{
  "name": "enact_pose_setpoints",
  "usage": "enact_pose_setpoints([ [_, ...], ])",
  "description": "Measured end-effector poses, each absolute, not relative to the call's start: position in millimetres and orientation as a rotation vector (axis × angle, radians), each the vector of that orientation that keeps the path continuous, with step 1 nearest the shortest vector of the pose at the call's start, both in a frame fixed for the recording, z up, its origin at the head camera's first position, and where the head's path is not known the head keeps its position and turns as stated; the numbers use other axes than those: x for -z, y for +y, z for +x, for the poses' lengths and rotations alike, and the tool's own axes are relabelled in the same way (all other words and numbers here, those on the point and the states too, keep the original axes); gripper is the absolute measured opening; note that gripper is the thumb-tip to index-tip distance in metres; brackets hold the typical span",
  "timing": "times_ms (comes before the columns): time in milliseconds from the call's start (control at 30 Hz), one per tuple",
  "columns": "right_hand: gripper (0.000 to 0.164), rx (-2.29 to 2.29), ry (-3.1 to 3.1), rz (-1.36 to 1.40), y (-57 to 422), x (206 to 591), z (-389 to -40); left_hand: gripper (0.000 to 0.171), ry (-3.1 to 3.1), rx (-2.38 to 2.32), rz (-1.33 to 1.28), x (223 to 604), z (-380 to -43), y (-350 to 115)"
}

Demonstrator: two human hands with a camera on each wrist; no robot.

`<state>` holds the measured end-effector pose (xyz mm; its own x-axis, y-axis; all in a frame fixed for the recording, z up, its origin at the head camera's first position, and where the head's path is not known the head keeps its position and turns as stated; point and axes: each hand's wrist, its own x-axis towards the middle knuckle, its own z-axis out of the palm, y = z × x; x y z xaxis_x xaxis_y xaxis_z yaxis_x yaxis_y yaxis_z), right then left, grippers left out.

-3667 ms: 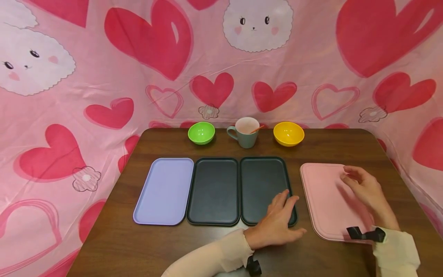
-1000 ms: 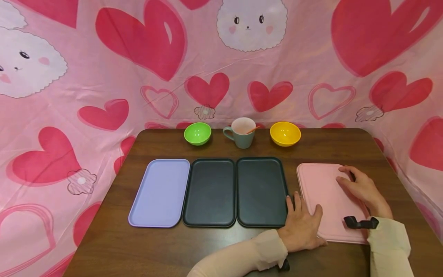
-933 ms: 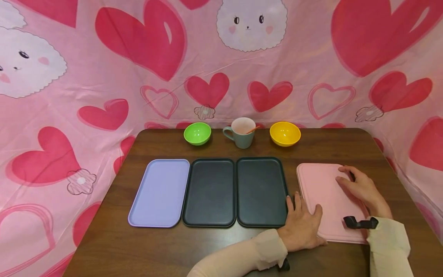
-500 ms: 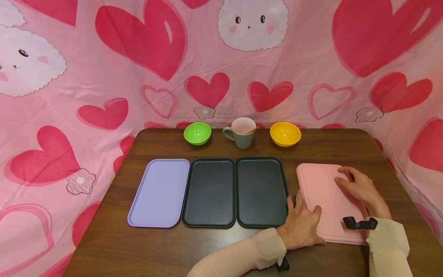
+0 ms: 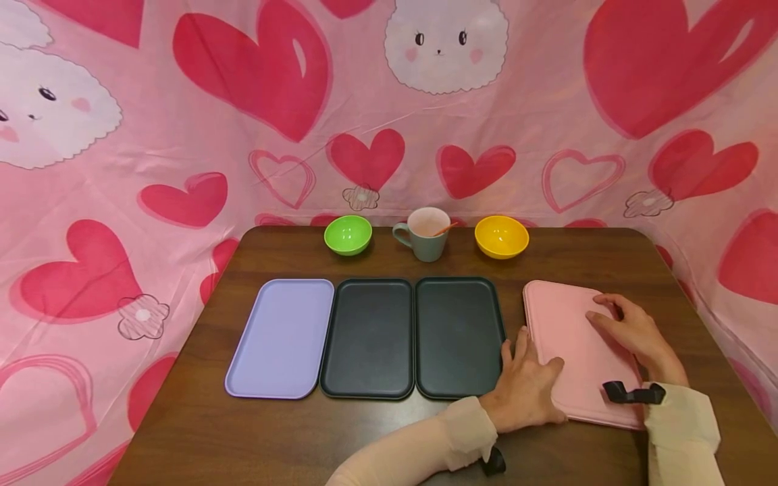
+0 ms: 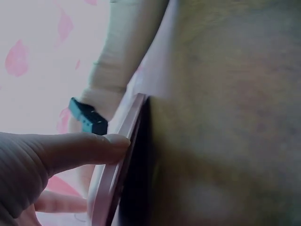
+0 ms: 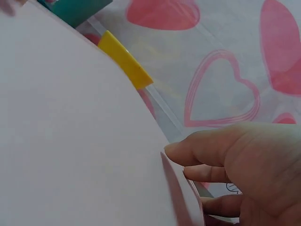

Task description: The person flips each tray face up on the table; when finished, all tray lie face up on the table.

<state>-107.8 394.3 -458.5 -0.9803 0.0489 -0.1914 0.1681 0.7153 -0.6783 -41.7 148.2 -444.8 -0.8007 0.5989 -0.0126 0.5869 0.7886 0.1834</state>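
The pink tray [image 5: 577,351] lies at the right of the table, its left side raised slightly above the wood. My left hand [image 5: 524,388] holds its left edge near the front corner; in the left wrist view the thumb [image 6: 89,150] lies against the rim with dark shadow beneath. My right hand [image 5: 638,335] grips the right edge. The right wrist view shows the right thumb [image 7: 197,146] at the rim of the tray's broad pink face, with the other fingers curled round the side.
Left of the pink tray lie a black tray [image 5: 460,337], a second black tray [image 5: 367,337] and a lavender tray [image 5: 281,337]. Along the back stand a green bowl [image 5: 348,236], a mug [image 5: 428,244] with an orange stick, and a yellow bowl [image 5: 502,237]. A heart-patterned cloth hangs behind.
My left hand has moved right from over the black tray to the pink tray's left edge. Since half a second ago, that tray's left side has risen and tilted slightly.
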Motion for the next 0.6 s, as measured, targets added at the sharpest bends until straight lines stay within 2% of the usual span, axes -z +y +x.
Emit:
enact_pose_setpoints([
  [300,0.065,1.247,2.695,0.213,397.4,462.1,-108.1,0.084,2.831,-0.497,0.969,431.4,-53.1,138.0],
  [600,0.065,1.302,2.691,0.248,398.7,464.5,-109.4,0.087,2.705,-0.758,0.881,422.9,-55.2,135.1],
])
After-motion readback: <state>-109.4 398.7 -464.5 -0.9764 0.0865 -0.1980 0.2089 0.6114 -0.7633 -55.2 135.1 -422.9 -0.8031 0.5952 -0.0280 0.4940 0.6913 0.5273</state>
